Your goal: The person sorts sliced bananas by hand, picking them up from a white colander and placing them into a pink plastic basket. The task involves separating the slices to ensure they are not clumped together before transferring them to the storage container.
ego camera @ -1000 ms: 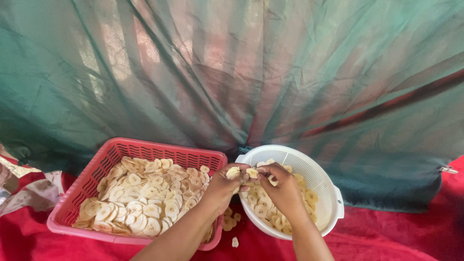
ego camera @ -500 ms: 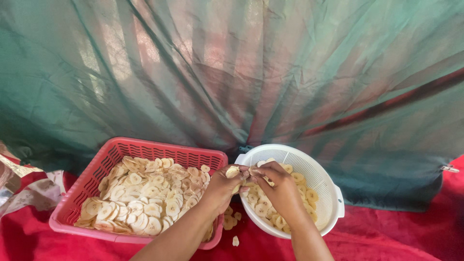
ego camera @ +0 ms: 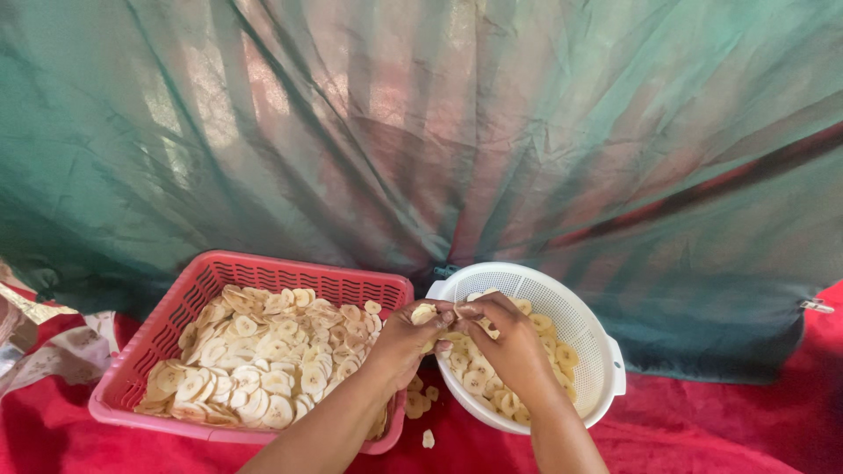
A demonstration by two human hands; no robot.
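Covering the floor, a red cloth [ego camera: 720,430] meets a green net curtain [ego camera: 527,132]; both hands' fingers [ego camera: 439,318] pinch pale banana slices [ego camera: 424,312] above the white plastic colander [ego camera: 580,325].

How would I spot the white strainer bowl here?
Find the green netting hanging over the red cloth. Two containers of pale slices sit below it; the strainer bowl is the right one, under the right hand. It is round and white; the basket is rectangular and pink.

A makeshift home food-prep spot on the floor: draped green netting [ego camera: 421,132] above a red floor cloth [ego camera: 729,430].
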